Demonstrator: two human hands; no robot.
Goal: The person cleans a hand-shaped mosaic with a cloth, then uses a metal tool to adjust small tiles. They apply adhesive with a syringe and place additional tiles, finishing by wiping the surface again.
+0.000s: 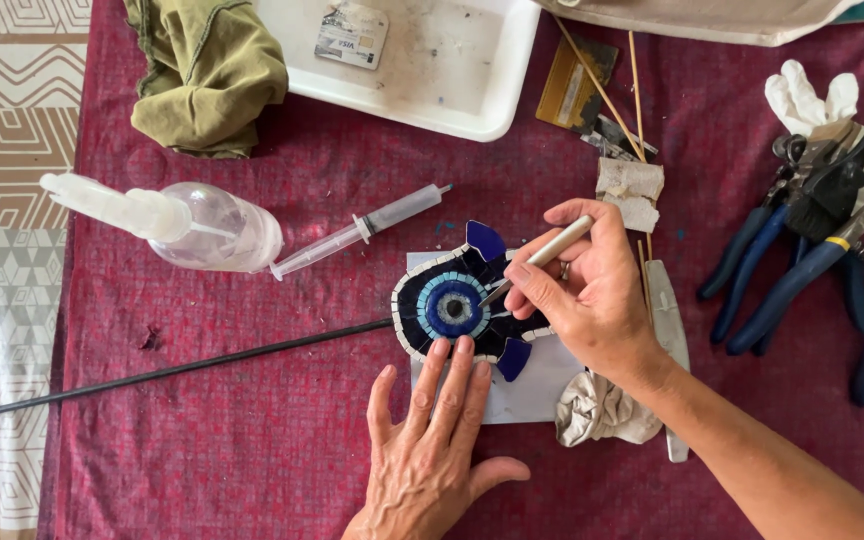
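A fish-shaped mosaic piece (452, 300) in dark blue, light blue and white tiles lies on a pale sheet (537, 385) in the middle of the dark red cloth. My right hand (582, 290) grips a thin silver metal tool (542, 258) like a pen, its tip touching the tiles near the round blue centre. My left hand (432, 440) lies flat, fingers spread, with the fingertips pressing the lower edge of the mosaic. A long thin black rod (172, 370) runs from the mosaic's left side out to the left.
A clear spray bottle (182, 220) and a plastic syringe (362, 230) lie to the left. A white tray (432, 60), an olive rag (207, 70), blue-handled pliers (812, 260), a white glove (812, 100), wooden sticks (612, 90) and a crumpled cloth (602, 410) surround the work.
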